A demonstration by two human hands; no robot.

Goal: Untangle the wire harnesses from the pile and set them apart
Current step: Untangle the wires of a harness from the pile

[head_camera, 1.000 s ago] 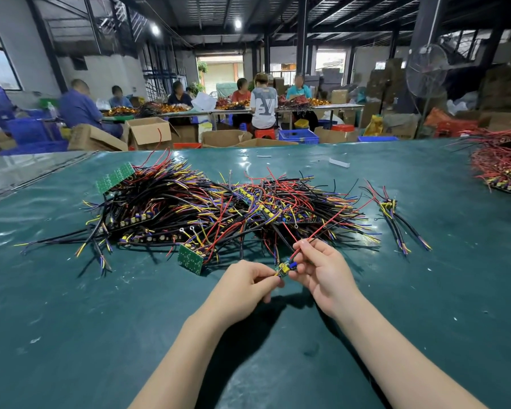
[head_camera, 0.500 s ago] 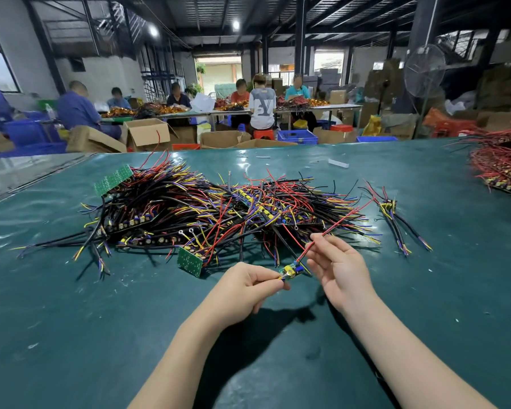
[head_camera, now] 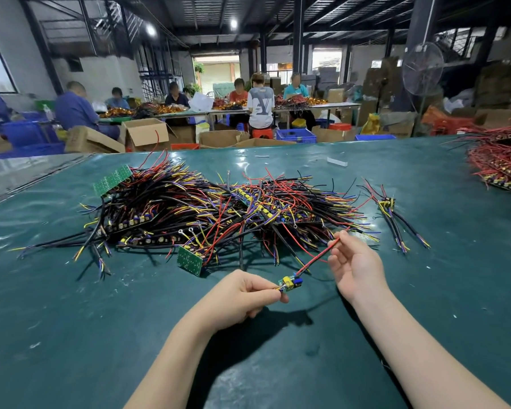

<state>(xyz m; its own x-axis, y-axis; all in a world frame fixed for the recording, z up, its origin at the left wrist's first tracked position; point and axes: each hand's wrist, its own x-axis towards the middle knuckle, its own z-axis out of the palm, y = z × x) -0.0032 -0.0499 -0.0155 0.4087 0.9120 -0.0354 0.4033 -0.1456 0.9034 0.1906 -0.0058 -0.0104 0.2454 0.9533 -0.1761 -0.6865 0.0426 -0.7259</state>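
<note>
A big tangled pile of wire harnesses (head_camera: 213,211), black, red, yellow and purple with small green boards, lies across the middle of the green table (head_camera: 71,335). My left hand (head_camera: 242,293) pinches one harness by its small yellow and blue board (head_camera: 290,281), just in front of the pile. From that board a red wire (head_camera: 316,256) runs up and right to my right hand (head_camera: 354,261), which pinches the wire near its far end. One separated harness (head_camera: 393,219) lies alone to the right of the pile.
A second heap of red-wired boards (head_camera: 502,163) sits at the table's far right edge. A small white piece (head_camera: 337,161) lies at the back of the table. Beyond the table stand cardboard boxes (head_camera: 145,134), blue crates, a fan (head_camera: 422,69) and several seated workers.
My hands have moved apart: the right hand slid up and right along the red wire, drawing it out straight, while the left hand kept hold of the small board.
</note>
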